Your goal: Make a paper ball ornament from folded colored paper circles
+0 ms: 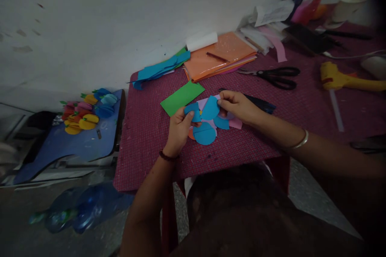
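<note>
Two hands work above the one red checked desk (144, 140), each with a blue piece of paper. The left hand (178, 130) grasps one folded-looking blue piece (193, 111) between thumb and fingers; the right hand (235, 105) pinches one rounded blue piece (210, 108) by its edge, just beside the first. Under them lie at least two more blue cutouts (205, 133), overlapping pink and lilac paper whose count I cannot tell. Just beyond the left hand sits one green sheet (181, 98). Farther back are one bundle of blue strips (161, 68) and one orange stack (221, 50) with one pencil (217, 56) on it. To the right lie one pair of black-handled scissors (276, 76) and one yellow glue gun (337, 77). At left, one blue board (90, 144) bears several colored paper shapes (81, 122), too blurred to count.
</note>
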A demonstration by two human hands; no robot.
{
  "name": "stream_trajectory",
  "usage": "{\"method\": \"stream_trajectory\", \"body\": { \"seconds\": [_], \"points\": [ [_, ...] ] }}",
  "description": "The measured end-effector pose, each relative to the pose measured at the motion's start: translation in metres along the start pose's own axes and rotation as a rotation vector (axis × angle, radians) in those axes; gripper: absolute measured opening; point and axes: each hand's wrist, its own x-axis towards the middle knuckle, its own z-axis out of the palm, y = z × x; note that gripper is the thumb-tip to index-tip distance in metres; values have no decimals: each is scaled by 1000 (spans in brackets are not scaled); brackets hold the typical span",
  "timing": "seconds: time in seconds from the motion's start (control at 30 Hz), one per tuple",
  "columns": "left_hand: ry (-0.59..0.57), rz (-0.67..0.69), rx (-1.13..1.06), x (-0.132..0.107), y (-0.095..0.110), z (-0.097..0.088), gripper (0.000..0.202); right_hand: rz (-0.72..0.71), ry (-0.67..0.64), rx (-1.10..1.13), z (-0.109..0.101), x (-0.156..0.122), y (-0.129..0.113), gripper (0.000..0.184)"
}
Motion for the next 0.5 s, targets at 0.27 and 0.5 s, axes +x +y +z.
{"method": "stream_trajectory", "body": {
  "seconds": [0.27, 0.5],
  "points": [
    [-129, 78, 122, -1, 2, 0, 26, -54, 52, -70, 5, -2, 2, 21],
    [-110, -75, -101, -1, 2, 0, 32, -6, -66, -226, -13, -2, -8, 21]
  ]
}}
